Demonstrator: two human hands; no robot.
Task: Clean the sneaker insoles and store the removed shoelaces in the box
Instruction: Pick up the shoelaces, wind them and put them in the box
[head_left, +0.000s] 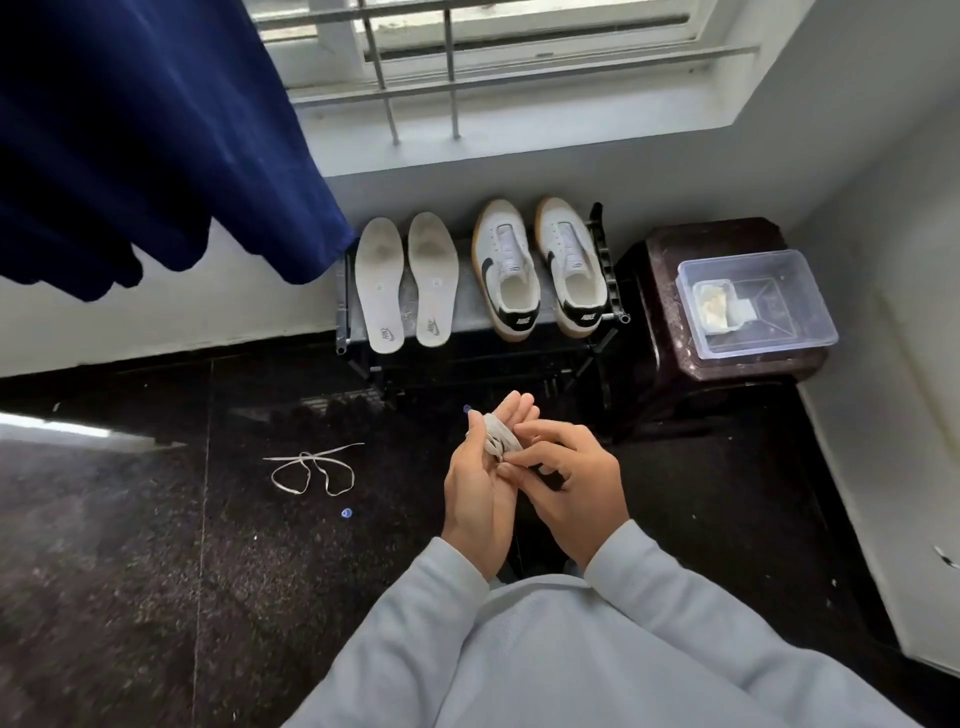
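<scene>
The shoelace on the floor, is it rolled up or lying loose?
Loose: the shoelace sprawls in two open loops on the dark floor, with its ends trailing apart.

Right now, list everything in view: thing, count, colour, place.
insoles: two, off-white, left half of rack
sneakers: two, white and black, unlaced, right half of rack
rack: one, black, below window
box: one, clear, open, on stool
stool: one, dark brown, right of rack
loose shoelace: one, pale, on floor, left
curtain: one, navy, upper left
bundled shoelace: one, pale, wound round fingers of left hand
left hand: carries the bundle
right hand: pinches the bundle
</scene>
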